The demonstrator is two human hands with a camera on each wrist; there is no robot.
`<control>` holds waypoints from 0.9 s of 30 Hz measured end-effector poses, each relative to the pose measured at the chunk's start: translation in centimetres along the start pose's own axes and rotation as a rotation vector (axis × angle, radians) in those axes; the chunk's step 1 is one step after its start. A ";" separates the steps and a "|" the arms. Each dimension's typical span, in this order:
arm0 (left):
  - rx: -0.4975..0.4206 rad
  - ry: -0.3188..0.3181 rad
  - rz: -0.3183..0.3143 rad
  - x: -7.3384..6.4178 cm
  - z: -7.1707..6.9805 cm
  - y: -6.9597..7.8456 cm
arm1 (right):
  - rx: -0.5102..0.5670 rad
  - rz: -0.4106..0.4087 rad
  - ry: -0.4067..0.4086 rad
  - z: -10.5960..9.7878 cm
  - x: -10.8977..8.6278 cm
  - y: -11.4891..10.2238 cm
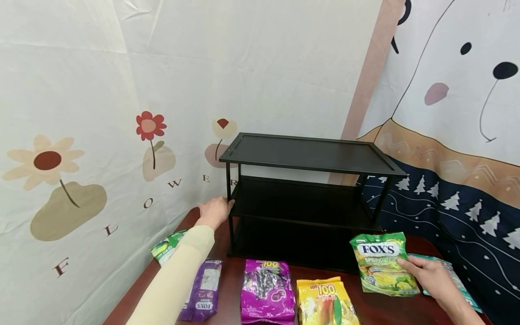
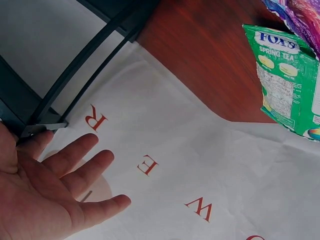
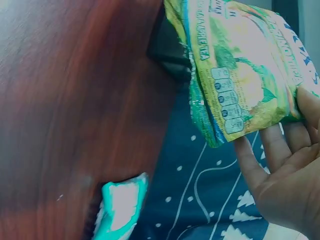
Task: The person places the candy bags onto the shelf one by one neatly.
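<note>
Green plastic sweets pouch [image 1: 382,262], head: over red-brown wooden tabletop [image 1: 230,289], pinched by your right hand [image 1: 434,276].
Black metal shelf [image 2: 15,95], left wrist: your left hand [image 2: 55,190] grips it, outer fingers spread.
Pouch, right wrist: likely light, soft, slippery; hold its edge.

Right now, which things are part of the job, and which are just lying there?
Seem part of the job:
green bag, in the right grip
shelf, left grip at its side

Just lying about, as far as I can tell:
other green bag
dark purple bag
magenta bag
yellow bag
teal bag
</note>
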State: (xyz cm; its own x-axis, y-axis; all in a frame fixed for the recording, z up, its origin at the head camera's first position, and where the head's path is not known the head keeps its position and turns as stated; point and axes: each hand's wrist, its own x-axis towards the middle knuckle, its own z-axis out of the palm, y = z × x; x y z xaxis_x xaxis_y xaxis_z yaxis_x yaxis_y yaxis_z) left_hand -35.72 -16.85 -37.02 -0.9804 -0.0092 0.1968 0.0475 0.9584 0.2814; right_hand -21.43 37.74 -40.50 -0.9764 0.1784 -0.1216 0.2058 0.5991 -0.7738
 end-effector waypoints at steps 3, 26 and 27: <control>0.002 -0.005 -0.003 0.0 0.1 0.0 | 0.066 -0.026 0.015 0.4 -0.3 -0.8; 0.001 0.001 -0.006 0.3 0.3 -0.1 | 0.068 -0.198 0.222 1.6 -0.6 -5.7; 0.002 0.001 -0.006 0.3 0.4 -0.1 | 0.071 -0.211 0.226 1.7 -0.6 -5.9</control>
State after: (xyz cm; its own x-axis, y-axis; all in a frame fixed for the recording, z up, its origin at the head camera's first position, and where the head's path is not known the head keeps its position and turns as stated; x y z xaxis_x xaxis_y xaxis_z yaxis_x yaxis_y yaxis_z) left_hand -36.12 -16.86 -37.33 -0.9804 -0.0152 0.1964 0.0414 0.9589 0.2808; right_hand -22.18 32.80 -36.92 -0.9562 0.2301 0.1810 -0.0122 0.5865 -0.8098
